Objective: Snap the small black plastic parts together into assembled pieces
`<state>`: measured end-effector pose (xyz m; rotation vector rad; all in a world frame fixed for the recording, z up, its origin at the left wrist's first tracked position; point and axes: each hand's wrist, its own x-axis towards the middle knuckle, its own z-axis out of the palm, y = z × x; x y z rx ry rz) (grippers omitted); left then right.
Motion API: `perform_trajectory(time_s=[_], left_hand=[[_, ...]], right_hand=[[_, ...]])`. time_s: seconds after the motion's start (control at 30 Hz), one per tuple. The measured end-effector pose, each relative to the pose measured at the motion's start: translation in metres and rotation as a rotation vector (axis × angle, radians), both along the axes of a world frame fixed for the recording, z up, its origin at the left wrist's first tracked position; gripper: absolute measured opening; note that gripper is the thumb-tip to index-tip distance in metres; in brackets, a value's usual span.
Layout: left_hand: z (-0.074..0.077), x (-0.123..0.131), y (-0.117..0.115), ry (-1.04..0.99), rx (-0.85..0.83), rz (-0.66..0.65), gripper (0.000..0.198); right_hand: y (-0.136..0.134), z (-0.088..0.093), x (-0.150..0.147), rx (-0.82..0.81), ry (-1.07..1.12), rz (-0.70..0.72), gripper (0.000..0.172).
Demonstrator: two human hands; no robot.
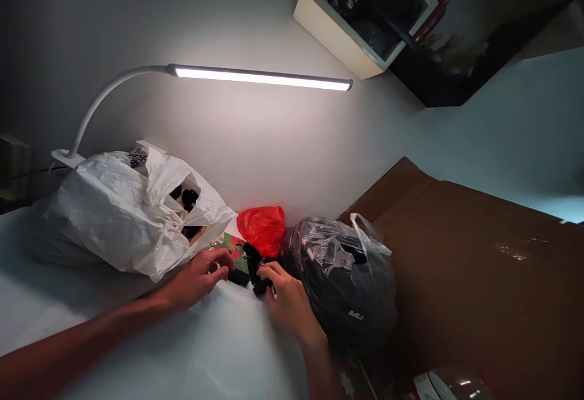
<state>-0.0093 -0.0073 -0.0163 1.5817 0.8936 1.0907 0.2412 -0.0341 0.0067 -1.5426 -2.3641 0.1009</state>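
My left hand (pixel 207 275) reaches in from the left with its fingers curled. Its thumb and index fingertips meet the end of a short black block-like piece (pixel 238 276) on the white tabletop (pixel 219 339). Opposite it, my right hand (pixel 287 295) has thumb and fingers bent around another small black piece (pixel 261 287). More black pieces (pixel 252 259) lie between the hands, on a red and green patterned sheet (pixel 227 242) with small metallic bits. What exact kind the black pieces are, I cannot make out.
On the left, a white plastic bag (pixel 109 211) gapes, with black items inside. A red bag (pixel 262 230) sits behind the hands. A dark, full plastic bag (pixel 342 290) stands right, beside a large cardboard box (pixel 483 266). A lit lamp (pixel 262 78) hangs above.
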Motion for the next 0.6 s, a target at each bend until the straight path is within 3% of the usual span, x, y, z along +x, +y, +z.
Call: perform_trajectory(time_s=[0.17, 0.3, 0.47, 0.6], left_hand=[[0.000, 0.000, -0.002, -0.022, -0.039, -0.061, 0.012], [0.003, 0.001, -0.004, 0.010, -0.049, -0.075, 0.015], [0.017, -0.002, -0.008, 0.084, 0.045, -0.111, 0.023], [0.019, -0.002, -0.009, 0.043, 0.007, -0.255, 0.043]], right_hand=[[0.004, -0.013, 0.000, -0.038, -0.131, -0.021, 0.048], [0.003, -0.010, 0.001, -0.008, -0.092, -0.027, 0.040], [-0.012, 0.010, -0.010, 0.025, 0.430, 0.051, 0.029], [-0.018, 0.026, -0.035, -0.028, 0.736, 0.204, 0.014]])
